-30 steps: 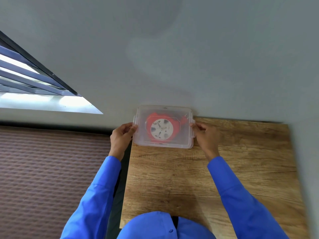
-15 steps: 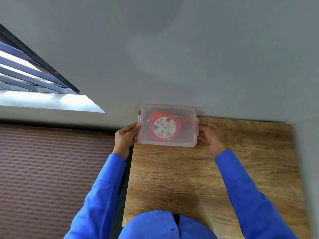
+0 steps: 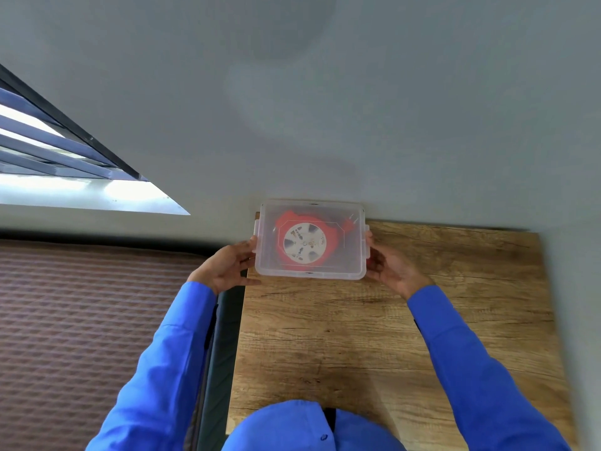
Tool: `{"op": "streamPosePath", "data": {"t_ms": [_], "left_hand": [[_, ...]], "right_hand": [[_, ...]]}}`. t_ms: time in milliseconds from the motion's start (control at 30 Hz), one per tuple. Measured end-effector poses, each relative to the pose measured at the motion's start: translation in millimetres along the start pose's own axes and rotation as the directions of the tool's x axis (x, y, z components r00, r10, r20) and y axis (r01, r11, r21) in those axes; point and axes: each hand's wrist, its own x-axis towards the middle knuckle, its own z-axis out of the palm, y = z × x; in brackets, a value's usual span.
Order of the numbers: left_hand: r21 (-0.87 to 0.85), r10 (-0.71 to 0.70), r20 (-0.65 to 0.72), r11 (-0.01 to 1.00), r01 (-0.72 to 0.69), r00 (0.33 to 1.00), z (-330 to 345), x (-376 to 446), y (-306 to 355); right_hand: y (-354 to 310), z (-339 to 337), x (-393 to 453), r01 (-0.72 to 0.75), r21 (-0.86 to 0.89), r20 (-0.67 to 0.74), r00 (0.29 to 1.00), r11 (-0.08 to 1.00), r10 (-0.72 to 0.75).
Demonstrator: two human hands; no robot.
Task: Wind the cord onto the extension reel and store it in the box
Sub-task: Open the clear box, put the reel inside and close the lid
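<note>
A clear plastic box (image 3: 353, 262) with its lid on stands at the far left corner of the wooden table (image 3: 390, 336), against the grey wall. Inside lies the red extension reel (image 3: 305, 244) with its white socket face up; the cord shows only as red shapes through the lid. My left hand (image 3: 227, 266) touches the box's left side by the clip. My right hand (image 3: 392, 265) rests against the right side, fingers at the right clip.
A grey wall (image 3: 325, 109) rises right behind the box. Left of the table lies a brown patterned mattress (image 3: 91, 320), with a dark gap between them. A window with dark bars (image 3: 48, 141) is at the upper left.
The box has slid a little away from me toward the wall, and both hands stayed at its sides. My right hand has dropped slightly lower along the right edge.
</note>
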Motion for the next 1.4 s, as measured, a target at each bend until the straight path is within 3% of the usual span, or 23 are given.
{"op": "streamPosePath", "data": {"t_ms": [133,200,300,367,467,600,700,800,900,1067,1233,1300,1400], "left_hand": [[0.022,0.133,-0.089,0.991,-0.132,0.987,3,-4,0],[0.112,0.251,-0.182,0.966,-0.233,0.951,10,-7,-4],[0.408,0.502,-0.342,0.841,-0.355,0.794,26,-13,-11],[0.594,0.622,-0.322,0.720,-0.359,0.713,36,-17,-17],[0.660,0.685,-0.317,0.656,-0.365,0.656,47,-23,-22],[0.709,0.716,-0.394,0.636,-0.305,0.577,58,-23,-21],[0.811,0.769,-0.361,0.538,-0.229,0.528,65,-22,-21],[0.813,0.767,-0.370,0.541,-0.217,0.525,68,-24,-20],[0.787,0.753,-0.373,0.566,-0.245,0.542,67,-25,-20],[0.800,0.793,-0.317,0.518,-0.303,0.520,68,-28,-31],[0.745,0.806,-0.302,0.532,-0.401,0.509,77,-27,-49],[0.756,0.799,-0.245,0.512,-0.408,0.550,75,-27,-56],[0.798,0.756,-0.206,0.497,-0.340,0.621,71,-37,-60]], "right_hand": [[-11,8,-10,0.089,-0.078,-0.077,0.992,0.993,-0.095],[-9,16,-16,0.200,-0.170,-0.185,0.955,0.965,-0.231],[-5,36,-24,0.337,-0.497,-0.247,0.828,0.800,-0.503],[-2,47,-29,0.343,-0.610,-0.185,0.815,0.714,-0.549],[0,52,-32,0.298,-0.743,-0.178,0.776,0.600,-0.605],[-2,54,-34,0.235,-0.771,-0.249,0.744,0.592,-0.620],[-1,57,-33,0.228,-0.794,-0.265,0.705,0.563,-0.658],[0,64,-34,0.228,-0.819,-0.274,0.651,0.527,-0.708],[0,63,-33,0.214,-0.810,-0.300,0.649,0.546,-0.699],[6,64,-35,0.243,-0.812,-0.274,0.644,0.531,-0.714],[17,63,-38,0.316,-0.790,-0.267,0.595,0.526,-0.758],[21,58,-38,0.344,-0.778,-0.258,0.588,0.525,-0.767],[23,52,-49,0.404,-0.745,-0.181,0.643,0.530,-0.744]]}}
